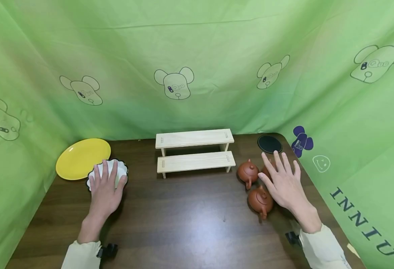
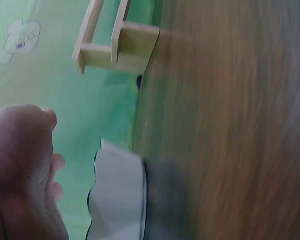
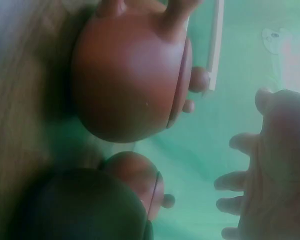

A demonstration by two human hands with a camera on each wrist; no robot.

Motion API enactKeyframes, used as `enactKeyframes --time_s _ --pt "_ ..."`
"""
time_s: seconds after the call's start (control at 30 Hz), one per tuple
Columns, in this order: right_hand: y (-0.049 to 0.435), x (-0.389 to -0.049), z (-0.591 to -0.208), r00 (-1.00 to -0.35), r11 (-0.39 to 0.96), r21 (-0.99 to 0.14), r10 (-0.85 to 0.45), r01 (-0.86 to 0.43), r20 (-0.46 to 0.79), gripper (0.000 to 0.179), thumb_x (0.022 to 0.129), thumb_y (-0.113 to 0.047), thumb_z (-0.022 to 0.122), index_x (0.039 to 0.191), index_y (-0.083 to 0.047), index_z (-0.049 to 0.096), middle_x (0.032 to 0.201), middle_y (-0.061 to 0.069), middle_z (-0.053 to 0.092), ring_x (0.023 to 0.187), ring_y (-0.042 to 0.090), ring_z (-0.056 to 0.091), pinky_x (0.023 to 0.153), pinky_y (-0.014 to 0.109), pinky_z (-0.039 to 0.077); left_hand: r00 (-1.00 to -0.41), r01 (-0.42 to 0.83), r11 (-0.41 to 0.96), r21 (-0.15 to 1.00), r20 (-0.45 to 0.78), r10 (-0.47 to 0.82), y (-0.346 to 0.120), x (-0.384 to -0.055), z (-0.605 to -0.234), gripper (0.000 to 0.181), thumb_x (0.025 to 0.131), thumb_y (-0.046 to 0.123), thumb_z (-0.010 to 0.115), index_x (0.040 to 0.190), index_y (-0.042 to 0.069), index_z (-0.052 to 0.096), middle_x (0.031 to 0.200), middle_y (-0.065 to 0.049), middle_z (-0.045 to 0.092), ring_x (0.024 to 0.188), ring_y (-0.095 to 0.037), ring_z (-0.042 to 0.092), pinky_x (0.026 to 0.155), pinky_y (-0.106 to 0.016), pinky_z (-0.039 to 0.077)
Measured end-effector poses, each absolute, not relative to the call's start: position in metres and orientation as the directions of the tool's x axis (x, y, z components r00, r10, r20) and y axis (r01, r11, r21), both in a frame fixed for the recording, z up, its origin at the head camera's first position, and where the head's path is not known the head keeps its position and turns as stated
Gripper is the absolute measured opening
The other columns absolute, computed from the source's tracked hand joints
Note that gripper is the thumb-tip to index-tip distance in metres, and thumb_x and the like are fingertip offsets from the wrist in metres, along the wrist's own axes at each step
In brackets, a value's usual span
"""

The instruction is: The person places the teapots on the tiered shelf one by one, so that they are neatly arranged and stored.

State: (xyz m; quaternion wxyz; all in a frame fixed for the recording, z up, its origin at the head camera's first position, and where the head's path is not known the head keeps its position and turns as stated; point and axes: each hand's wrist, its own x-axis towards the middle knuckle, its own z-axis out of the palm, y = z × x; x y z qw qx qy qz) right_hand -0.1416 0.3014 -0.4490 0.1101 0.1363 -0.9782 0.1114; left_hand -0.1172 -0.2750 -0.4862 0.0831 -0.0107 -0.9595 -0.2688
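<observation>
"Checking the head view, what do you get?"
"I see the left hand [image 1: 105,194] spread above the white bowl [image 1: 121,169], the right hand [image 1: 285,186] spread over and beside three brown teapots [image 1: 260,201], the yellow plate [image 1: 80,158] beyond the left."
"Left wrist?"
"A gap between that hand and the bowl beneath."
"Right wrist?"
"Teapots below the palm, apart from it."

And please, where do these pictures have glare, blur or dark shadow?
Head view: mostly clear, pale glare on the table; left wrist view: streaky blur across the table, dark shadow beside the white bowl; right wrist view: hazy, soft sheen on the upper teapot, lower left very dark.
</observation>
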Motion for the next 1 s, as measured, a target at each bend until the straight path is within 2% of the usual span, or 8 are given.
enactKeyframes --time_s 0.13,0.23,0.43,0.53,0.67,0.77,0.87,1.0 --pt "0.302 -0.135 -0.453 -0.927 0.930 -0.204 -0.241 -0.305 0.289 0.067 0.117 -0.047 0.050 0.174 -0.012 0.037 0.171 0.038 0.033 0.159 0.058 0.025 0.122 0.085 0.015 -0.989 0.077 0.797 0.599 0.147 -0.015 -0.256 -0.116 -0.486 0.072 0.121 0.043 0.041 0.177 0.002 0.018 0.182 -0.029 -0.008 0.165 -0.055 -0.017 0.133 -0.075 -0.009" --pt "0.304 -0.128 -0.456 -0.911 0.923 -0.221 -0.229 -0.315 0.343 0.065 0.117 -0.044 0.053 0.171 -0.010 0.042 0.167 0.038 0.040 0.154 0.058 0.032 0.121 0.084 0.019 -0.990 0.077 0.747 0.660 0.137 -0.018 -0.240 -0.118 -0.486 0.072 0.121 0.042 0.044 0.177 0.004 0.020 0.184 -0.025 -0.006 0.167 -0.051 -0.014 0.134 -0.076 -0.001" --pt "0.304 -0.113 -0.460 -0.859 0.900 -0.288 -0.154 -0.326 0.488 0.057 0.111 -0.031 0.065 0.161 -0.006 0.054 0.154 0.036 0.054 0.143 0.055 0.047 0.118 0.079 0.028 -0.987 0.023 0.608 0.794 0.114 -0.110 -0.217 -0.124 -0.490 0.070 0.119 0.039 0.053 0.176 0.008 0.028 0.184 -0.024 0.011 0.170 -0.043 0.005 0.135 -0.074 0.013" --pt "0.305 -0.108 -0.459 -0.831 0.872 -0.359 -0.092 -0.334 0.548 0.054 0.107 -0.022 0.070 0.157 -0.004 0.059 0.150 0.035 0.059 0.137 0.057 0.052 0.114 0.078 0.033 -0.969 0.021 0.541 0.841 0.151 -0.196 -0.213 -0.128 -0.500 0.068 0.117 0.036 0.057 0.175 0.009 0.033 0.183 -0.022 0.020 0.169 -0.043 0.015 0.135 -0.071 0.018" --pt "0.311 -0.102 -0.456 -0.811 0.833 -0.443 -0.010 -0.331 0.586 0.050 0.106 -0.014 0.070 0.154 -0.003 0.062 0.146 0.034 0.062 0.132 0.060 0.054 0.109 0.076 0.036 -0.940 0.049 0.511 0.858 0.212 -0.267 -0.205 -0.131 -0.497 0.061 0.115 0.025 0.063 0.169 0.005 0.043 0.180 -0.023 0.029 0.167 -0.044 0.024 0.134 -0.070 0.023" --pt "0.318 -0.095 -0.457 -0.803 0.824 -0.472 0.037 -0.312 0.595 0.047 0.105 -0.011 0.070 0.151 -0.002 0.065 0.143 0.033 0.065 0.131 0.060 0.055 0.110 0.072 0.037 -0.924 0.087 0.516 0.852 0.264 -0.278 -0.196 -0.132 -0.491 0.055 0.110 0.014 0.068 0.161 0.001 0.052 0.175 -0.023 0.038 0.163 -0.046 0.032 0.131 -0.071 0.028" --pt "0.323 -0.089 -0.460 -0.801 0.825 -0.485 0.066 -0.292 0.595 0.045 0.104 -0.009 0.071 0.149 -0.002 0.067 0.141 0.032 0.066 0.130 0.059 0.056 0.112 0.068 0.038 -0.904 0.143 0.535 0.832 0.330 -0.271 -0.191 -0.134 -0.495 0.049 0.108 0.009 0.070 0.155 0.001 0.059 0.169 -0.023 0.048 0.158 -0.045 0.040 0.128 -0.071 0.034" --pt "0.330 -0.080 -0.466 -0.808 0.825 -0.502 0.101 -0.258 0.581 0.042 0.101 -0.006 0.074 0.142 0.000 0.071 0.137 0.032 0.067 0.128 0.057 0.057 0.109 0.066 0.040 -0.908 0.186 0.493 0.850 0.340 -0.243 -0.183 -0.137 -0.499 0.045 0.107 0.002 0.070 0.151 -0.003 0.062 0.159 -0.024 0.058 0.151 -0.043 0.051 0.124 -0.064 0.045"
